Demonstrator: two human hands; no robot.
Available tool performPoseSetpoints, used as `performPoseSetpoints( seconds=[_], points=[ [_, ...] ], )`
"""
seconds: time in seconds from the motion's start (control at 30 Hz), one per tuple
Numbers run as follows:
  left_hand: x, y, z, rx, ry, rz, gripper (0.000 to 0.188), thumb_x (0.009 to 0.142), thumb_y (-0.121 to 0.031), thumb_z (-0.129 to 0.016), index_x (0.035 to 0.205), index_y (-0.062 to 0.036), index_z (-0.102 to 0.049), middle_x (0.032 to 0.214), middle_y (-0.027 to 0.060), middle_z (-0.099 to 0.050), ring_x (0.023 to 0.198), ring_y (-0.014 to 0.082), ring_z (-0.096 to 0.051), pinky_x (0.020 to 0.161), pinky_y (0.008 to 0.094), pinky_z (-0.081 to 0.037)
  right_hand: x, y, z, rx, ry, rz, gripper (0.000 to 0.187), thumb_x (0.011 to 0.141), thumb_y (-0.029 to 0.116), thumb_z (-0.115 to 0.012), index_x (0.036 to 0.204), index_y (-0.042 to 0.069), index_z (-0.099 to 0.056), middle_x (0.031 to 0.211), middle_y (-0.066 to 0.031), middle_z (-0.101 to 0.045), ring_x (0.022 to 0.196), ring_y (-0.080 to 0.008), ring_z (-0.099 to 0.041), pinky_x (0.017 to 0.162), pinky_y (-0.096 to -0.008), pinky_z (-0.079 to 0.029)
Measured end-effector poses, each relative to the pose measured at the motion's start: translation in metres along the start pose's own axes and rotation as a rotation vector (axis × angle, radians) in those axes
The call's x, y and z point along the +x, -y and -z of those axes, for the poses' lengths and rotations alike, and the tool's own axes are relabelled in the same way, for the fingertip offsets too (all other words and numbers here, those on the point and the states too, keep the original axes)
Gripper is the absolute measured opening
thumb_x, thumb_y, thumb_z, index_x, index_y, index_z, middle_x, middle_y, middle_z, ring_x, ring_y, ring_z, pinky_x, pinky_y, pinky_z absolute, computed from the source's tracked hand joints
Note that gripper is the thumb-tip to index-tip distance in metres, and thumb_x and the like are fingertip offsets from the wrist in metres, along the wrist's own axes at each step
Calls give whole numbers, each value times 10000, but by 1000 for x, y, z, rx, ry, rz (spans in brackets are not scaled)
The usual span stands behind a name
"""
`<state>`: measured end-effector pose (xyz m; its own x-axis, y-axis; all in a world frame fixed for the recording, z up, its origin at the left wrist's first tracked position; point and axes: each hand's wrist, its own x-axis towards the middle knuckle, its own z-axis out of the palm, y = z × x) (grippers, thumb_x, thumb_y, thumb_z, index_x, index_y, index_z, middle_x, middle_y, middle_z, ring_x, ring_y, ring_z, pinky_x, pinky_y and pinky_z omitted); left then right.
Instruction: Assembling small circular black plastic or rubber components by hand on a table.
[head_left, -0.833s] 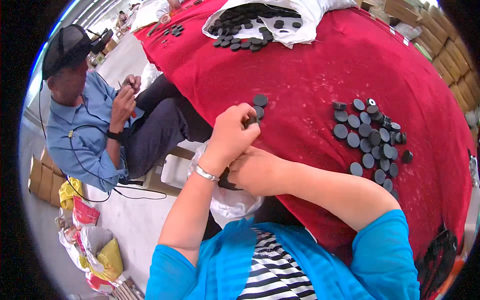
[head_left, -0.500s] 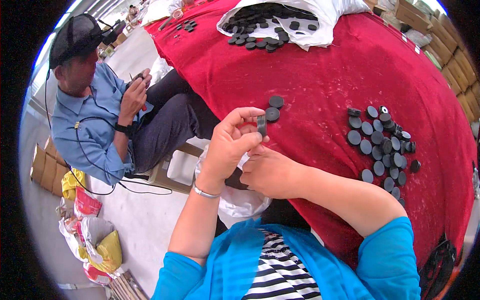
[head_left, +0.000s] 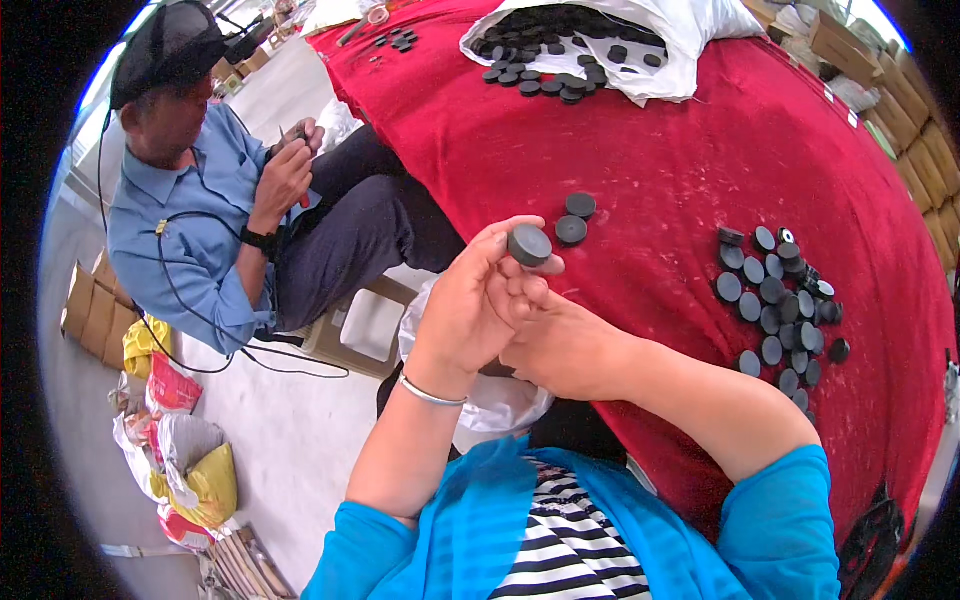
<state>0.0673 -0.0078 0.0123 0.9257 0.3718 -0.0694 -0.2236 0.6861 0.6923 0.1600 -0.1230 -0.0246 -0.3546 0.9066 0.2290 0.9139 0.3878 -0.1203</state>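
My left hand [head_left: 478,310], with a silver bangle at the wrist, holds a thick black round disc [head_left: 529,246] at its fingertips. The disc's flat face is turned up toward me. Right beside it, my right hand [head_left: 560,350] is closed, its curled fingers against the left hand's lower fingers; whatever it may hold is hidden. Just beyond my left fingertips, two similar black discs [head_left: 571,231] lie touching on the red cloth [head_left: 640,270]. To the right is a loose pile of several such discs [head_left: 772,291], some flat and some on edge.
An open white sack [head_left: 679,75] spills black discs at the table's far side. On the left a co-worker [head_left: 190,240] sits on a beige stool [head_left: 345,338], handling a small item. White plastic [head_left: 490,402] hangs below my hands. Filled bags [head_left: 195,465] stand on the floor.
The disc in my left hand has turned from edge-on to face up, and the left palm has opened upward. My right hand stays closed beside it. The whole view has shifted slightly.
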Motion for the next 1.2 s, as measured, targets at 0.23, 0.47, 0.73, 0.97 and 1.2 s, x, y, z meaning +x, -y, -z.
performPoseSetpoints(
  seconds=[0.23,0.47,0.73,0.97,1.2],
  points=[
    [-4,3,12,-315,-2,152,380,992,-238,-393,1208,41,-533,987,196,-630,614,102,-541,468,155,-451,2,0,3,61,75,-19,167,777,159,-582,882,72,-679,1069,-89,-628,1108,-249,-531,1005,-399,-342],
    [-14,2,10,-327,-41,156,381,985,-232,-392,1194,49,-542,953,184,-639,612,113,-547,459,164,-455,0,2,3,1,-52,26,145,792,163,-556,860,115,-675,1010,-62,-646,1046,-197,-579,951,-367,-372],
    [-46,-5,58,1088,-246,-82,252,889,-196,-537,1016,12,-601,949,193,-657,769,257,-649,677,334,-510,-2,-2,6,113,44,-2,104,800,183,-584,813,108,-655,842,-61,-624,901,-207,-596,926,-362,-365],
    [24,5,36,1613,-175,-499,292,814,-203,-657,1013,7,-616,847,150,-643,666,246,-617,644,327,-502,-6,-3,0,50,29,2,110,806,204,-604,761,111,-642,810,-52,-606,897,-203,-579,949,-366,-351],
    [88,25,-19,2225,-29,-352,430,820,-296,-653,1165,-58,-552,994,158,-553,829,351,-609,705,453,-504,-3,-2,-3,-7,-31,25,94,769,173,-589,783,101,-647,839,-62,-622,970,-218,-583,988,-369,-343]
  ],
)
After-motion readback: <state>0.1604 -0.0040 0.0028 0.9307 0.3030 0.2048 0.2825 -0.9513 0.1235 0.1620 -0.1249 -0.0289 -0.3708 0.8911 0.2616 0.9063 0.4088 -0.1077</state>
